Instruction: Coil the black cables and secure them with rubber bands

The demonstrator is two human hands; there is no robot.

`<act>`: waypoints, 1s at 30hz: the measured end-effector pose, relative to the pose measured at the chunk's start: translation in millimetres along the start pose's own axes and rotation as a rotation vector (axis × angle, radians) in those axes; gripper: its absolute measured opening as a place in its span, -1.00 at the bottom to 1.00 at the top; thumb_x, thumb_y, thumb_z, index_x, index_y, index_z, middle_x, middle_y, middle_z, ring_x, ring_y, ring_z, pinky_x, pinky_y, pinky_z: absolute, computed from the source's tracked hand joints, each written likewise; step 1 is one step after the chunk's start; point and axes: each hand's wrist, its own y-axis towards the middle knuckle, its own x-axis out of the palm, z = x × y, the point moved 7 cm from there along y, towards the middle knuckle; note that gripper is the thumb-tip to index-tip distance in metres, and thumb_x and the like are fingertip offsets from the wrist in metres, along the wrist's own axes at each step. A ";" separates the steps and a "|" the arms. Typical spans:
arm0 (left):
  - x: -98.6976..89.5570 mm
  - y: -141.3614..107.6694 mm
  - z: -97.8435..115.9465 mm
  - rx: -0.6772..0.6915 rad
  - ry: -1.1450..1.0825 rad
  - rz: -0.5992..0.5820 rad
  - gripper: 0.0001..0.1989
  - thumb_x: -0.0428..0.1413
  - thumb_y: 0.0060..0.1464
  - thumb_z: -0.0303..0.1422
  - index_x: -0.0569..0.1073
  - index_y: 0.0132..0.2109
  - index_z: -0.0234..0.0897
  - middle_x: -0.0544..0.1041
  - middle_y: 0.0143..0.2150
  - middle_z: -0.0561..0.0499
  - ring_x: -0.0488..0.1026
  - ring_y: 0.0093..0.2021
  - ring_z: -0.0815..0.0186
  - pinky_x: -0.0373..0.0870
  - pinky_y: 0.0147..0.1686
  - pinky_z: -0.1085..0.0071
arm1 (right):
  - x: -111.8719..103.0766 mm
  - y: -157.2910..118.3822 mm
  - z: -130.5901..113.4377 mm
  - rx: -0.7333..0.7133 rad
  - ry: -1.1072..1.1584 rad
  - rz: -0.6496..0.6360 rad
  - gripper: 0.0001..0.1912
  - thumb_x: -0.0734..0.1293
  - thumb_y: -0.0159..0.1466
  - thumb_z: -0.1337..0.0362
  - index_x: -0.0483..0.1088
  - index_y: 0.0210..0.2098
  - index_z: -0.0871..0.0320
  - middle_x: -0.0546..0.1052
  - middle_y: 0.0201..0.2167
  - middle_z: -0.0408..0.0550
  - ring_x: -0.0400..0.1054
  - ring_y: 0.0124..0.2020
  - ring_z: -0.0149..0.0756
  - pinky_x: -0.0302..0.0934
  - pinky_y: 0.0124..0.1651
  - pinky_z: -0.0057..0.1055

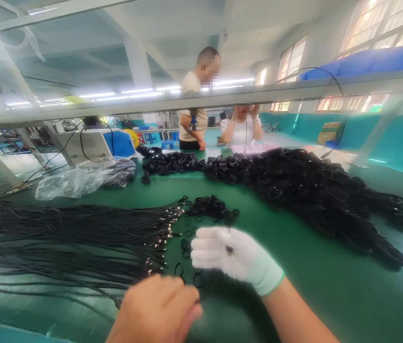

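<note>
Two hands inspected over a green-topped table. The right hand, in a white knitted-looking glove with a green cuff, is opened out, fingers extended leftward. A small dark patch shows near the middle of the glove; whether it is a held piece or a stain cannot be determined. The left hand, bare, is nearer the wearer, fingers curled; whether it grips anything cannot be told.

Long, thin black cables lie in a broad row to the left of the right hand and beyond the left hand, their bright metallic ends toward the right hand. Thin black rings lie just beside the gloved fingertips, between them and the cable ends. A small, tangled black pile sits just beyond the right hand. A large heap of coiled black pieces extends beyond and to the right of it.

Farther off, left of the right hand: a clear, crumpled plastic bag and a boxy white machine with a blue panel. Brown stacked cartons stand far beyond, to the right; any marking on them is too small to read.
</note>
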 end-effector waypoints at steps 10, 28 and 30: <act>5.7 52.1 -57.2 -0.337 -0.378 -0.227 -0.87 0.07 0.10 -0.38 0.49 -0.36 -0.18 0.50 -0.36 0.15 0.40 -0.34 0.42 0.22 -0.35 0.54 | 25.3 -3.0 52.4 0.242 -0.043 -0.205 -0.51 0.39 0.11 0.13 0.35 -0.09 0.37 0.50 -0.26 0.27 0.43 -0.17 -0.01 0.09 -0.01 0.16; 49.7 -12.7 -8.7 -0.181 -0.012 -0.400 -0.84 -0.03 0.11 -0.44 0.42 -0.38 -0.24 0.49 -0.44 0.03 0.39 -0.49 0.29 0.13 -0.51 0.41 | 3.9 8.5 28.7 -0.054 0.048 0.064 -0.76 0.36 0.18 0.20 0.35 -0.26 0.25 0.41 -0.43 -0.08 0.28 -0.44 -0.40 0.21 -0.24 -0.32; 23.4 6.0 -14.0 -0.166 -0.028 -0.307 -0.87 0.04 0.11 -0.36 0.44 -0.38 -0.23 0.48 -0.44 0.04 0.37 -0.45 0.30 0.15 -0.46 0.42 | 11.7 6.0 48.2 0.065 -0.005 -0.038 -0.69 0.36 0.17 0.22 0.36 -0.17 0.30 0.46 -0.38 0.02 0.36 -0.39 -0.32 0.23 -0.23 -0.28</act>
